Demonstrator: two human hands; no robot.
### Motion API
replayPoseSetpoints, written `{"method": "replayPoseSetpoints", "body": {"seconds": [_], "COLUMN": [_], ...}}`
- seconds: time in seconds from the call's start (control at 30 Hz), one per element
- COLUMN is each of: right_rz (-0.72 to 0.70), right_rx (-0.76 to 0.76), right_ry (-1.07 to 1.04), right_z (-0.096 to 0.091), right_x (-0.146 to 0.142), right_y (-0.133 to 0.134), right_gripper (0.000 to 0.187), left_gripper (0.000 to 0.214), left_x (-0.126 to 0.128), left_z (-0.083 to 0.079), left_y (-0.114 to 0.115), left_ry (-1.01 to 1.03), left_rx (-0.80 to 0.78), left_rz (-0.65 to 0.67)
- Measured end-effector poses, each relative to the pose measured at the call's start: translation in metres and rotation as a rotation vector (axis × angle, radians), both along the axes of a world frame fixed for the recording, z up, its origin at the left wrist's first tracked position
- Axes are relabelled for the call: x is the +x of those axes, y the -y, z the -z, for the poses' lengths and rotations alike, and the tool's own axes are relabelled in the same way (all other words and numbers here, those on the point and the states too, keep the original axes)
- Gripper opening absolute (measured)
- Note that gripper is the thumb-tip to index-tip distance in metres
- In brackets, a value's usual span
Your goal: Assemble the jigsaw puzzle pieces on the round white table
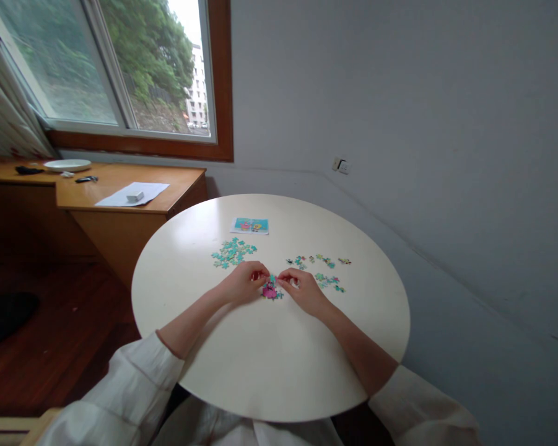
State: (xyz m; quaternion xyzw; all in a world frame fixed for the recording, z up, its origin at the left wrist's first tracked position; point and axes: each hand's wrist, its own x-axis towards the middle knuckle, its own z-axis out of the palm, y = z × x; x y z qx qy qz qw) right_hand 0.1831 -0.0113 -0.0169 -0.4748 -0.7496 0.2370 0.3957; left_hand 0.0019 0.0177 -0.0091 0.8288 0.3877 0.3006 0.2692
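At the middle of the round white table [269,359], just past dead centre, here's the action: a little pink-and-teal puzzle patch [270,292], right between my hands! Take that patch as the hub of our clock. My left hand [245,279] leans in from nine o'clock, thumb and forefinger drawn close at the tips, right up at the patch's far edge. And from three o'clock, my right hand [304,290], mirror fashion, thumb and forefinger bent towards each other by that same edge! Are those fingers clamped on a piece? Too small to see, folks, I cannot tell for either hand.

Look out to ten o'clock: a heap of teal pieces [233,253], loose and crowded, just beyond my left knuckles. Swing to eleven, and there lies the picture card [251,225], flat, with pink and yellow figures on blue. Between two and three o'clock, the scattered pieces [326,280] spread in small groups past my right hand, teal, yellow and pink among them! Well off at ten, a wooden desk [186,181] carries a white sheet [116,197] with a small white box [135,196] on top
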Motion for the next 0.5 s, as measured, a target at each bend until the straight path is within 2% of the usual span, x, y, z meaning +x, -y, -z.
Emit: {"method": "replayPoseSetpoints", "body": {"seconds": [0.5], "right_rz": [-0.001], "right_rx": [0.01], "right_ry": [0.005], "right_z": [0.0013], "right_x": [-0.0001], "right_y": [0.0], "right_gripper": [0.009], "left_gripper": [0.014], "left_x": [0.0001], "left_z": [0.0028], "left_y": [-0.002], "left_ry": [0.011], "left_rx": [-0.011], "left_rz": [0.004]}}
